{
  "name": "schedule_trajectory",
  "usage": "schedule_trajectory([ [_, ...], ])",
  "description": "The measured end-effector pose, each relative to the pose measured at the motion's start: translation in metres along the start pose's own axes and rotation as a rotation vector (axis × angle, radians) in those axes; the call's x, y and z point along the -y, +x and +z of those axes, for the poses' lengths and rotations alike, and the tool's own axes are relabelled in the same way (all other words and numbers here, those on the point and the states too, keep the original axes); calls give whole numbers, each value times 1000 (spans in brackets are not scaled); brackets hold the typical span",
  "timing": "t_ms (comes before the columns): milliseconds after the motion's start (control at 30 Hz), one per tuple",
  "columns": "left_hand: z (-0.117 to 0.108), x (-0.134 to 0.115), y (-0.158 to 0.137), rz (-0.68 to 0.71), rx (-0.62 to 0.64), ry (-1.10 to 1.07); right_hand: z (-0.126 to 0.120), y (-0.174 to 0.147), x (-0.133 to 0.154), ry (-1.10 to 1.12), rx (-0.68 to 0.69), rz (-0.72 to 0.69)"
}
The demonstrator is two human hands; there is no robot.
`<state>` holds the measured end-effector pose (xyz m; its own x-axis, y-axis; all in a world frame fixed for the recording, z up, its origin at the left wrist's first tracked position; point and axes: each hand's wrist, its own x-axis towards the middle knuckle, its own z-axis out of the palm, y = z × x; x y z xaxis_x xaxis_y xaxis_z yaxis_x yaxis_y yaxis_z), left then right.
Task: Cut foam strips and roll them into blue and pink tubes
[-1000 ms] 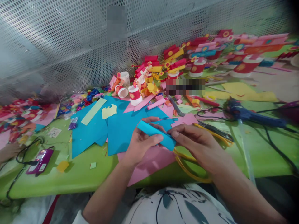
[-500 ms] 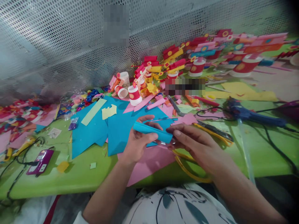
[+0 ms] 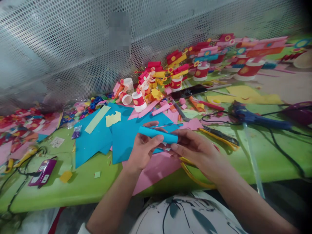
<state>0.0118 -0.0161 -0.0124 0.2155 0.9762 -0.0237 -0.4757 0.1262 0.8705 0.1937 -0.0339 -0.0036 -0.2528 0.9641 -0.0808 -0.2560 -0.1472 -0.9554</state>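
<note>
Between my two hands is a rolled tube of blue paper [image 3: 157, 134], held roughly level above the table. My left hand [image 3: 143, 148] grips its left part, thumb along the near side and fingers behind. My right hand [image 3: 195, 146] pinches the tube's right end; some of its fingertips are hidden. Under the hands lie large blue paper sheets [image 3: 126, 139] and a pink sheet [image 3: 156, 172]. Scissors with yellow handles [image 3: 195, 177] lie partly beneath my right hand.
A blue glue gun [image 3: 258, 118] with its cord lies right, near a black-and-yellow cutter [image 3: 219, 136]. Paper cups with coloured rolls [image 3: 139, 100] stand along the mesh wall. Left are a purple power box [image 3: 42, 172] and cables. Paper scraps cover the green table [image 3: 80, 191].
The right hand has closed in on the tube's right end, its thumb moving lower and left. The tube has turned slightly nearer level. My left hand keeps its hold.
</note>
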Motion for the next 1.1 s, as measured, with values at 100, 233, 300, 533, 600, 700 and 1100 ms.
schedule_trajectory([
  [100,1,2,-2,22,20,20,0,0,0,76,1,72],
  [233,2,3,-2,45,10,69,1,0,2,126,8,159],
  [300,2,5,-1,45,-10,85,1,0,2,139,4,168],
  [533,-3,10,4,85,-83,139,0,3,-4,157,-23,162],
  [600,-3,10,5,91,-88,153,1,3,-4,161,-27,166],
  [700,-2,9,5,80,-84,158,3,4,-3,171,-50,162],
  [1100,3,8,1,18,-40,65,1,4,-6,159,-83,109],
])
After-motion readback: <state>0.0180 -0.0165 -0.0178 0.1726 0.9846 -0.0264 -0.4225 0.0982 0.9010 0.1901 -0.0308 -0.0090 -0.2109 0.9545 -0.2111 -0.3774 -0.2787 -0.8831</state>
